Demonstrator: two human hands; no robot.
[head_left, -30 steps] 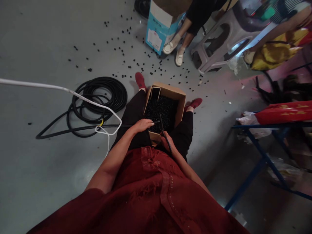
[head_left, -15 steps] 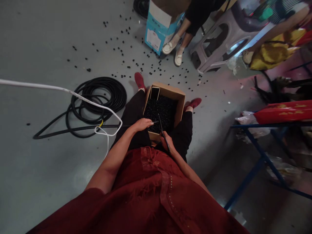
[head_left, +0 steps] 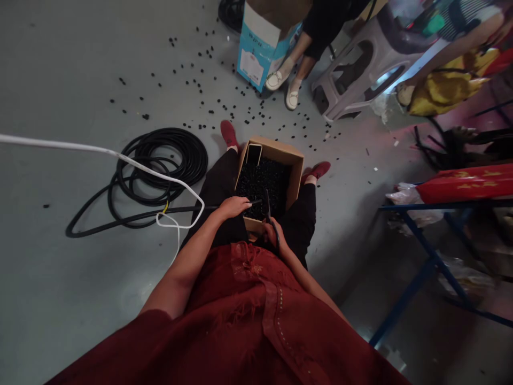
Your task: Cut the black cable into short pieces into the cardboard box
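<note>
My left hand (head_left: pixel 235 206) is closed round a black corrugated hose (head_left: pixel 188 209), whose end pokes out past my fingertips over a cardboard box (head_left: pixel 295 182). In my right hand (head_left: pixel 276 233) is a pair of dark scissors (head_left: pixel 268 203), the blades pointing up and away from me, just right of the hose end. Many small black cut pieces (head_left: pixel 276 179) fill the box between my legs. A dark rectangular container (head_left: pixel 254 154) stands in its far left corner. The hose runs left to a coil (head_left: pixel 188 155) on the floor.
A white cable (head_left: pixel 120 156) hangs across the left side over the hose. Small black pieces lie scattered on the floor ahead. Beyond are a blue-white carton (head_left: pixel 252 53), a person's white shoes (head_left: pixel 274 80) and a grey plastic stool (head_left: pixel 371 59). A blue metal frame (head_left: pixel 417 230) stands at right.
The hose's loop on the floor has shifted right, toward me. The scissor blades have swung slightly right, away from the hose end. My left hand has barely moved.
</note>
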